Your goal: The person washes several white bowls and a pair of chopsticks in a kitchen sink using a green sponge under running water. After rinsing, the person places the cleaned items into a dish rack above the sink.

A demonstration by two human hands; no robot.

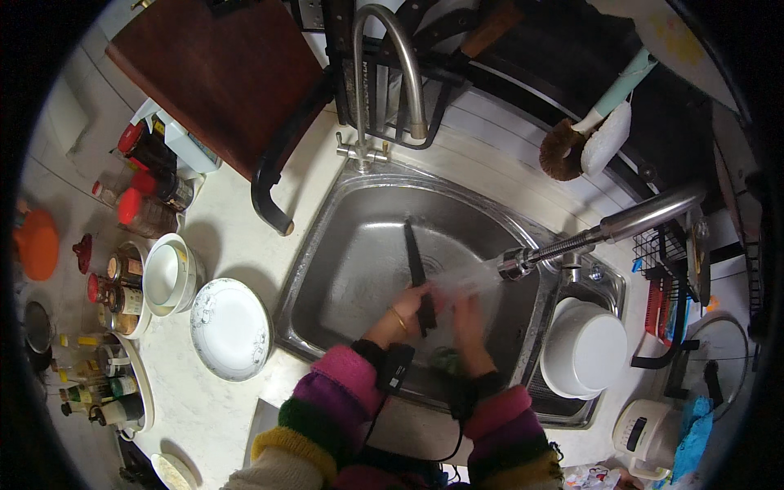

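Over the stainless steel sink (343, 269), my left hand (407, 309) grips a long, dark, narrow object (415, 251), which may be a knife; its far part points up towards the tap side. Water sprays from the pull-out faucet head (514, 264) across both hands. My right hand (468, 324) is blurred, its fingers extended in the spray just right of the dark object, and whether it holds anything cannot be told. Below the hands, near the sink's front wall, lies something green and blurred (446, 360).
Stacked white plates (229, 331) and bowls (168, 275) stand left of the sink, beside several seasoning jars (147, 211). A white basin (591, 349) rests over the small side sink. A thin gooseneck tap (398, 37) and a brown cutting board (214, 79) stand behind.
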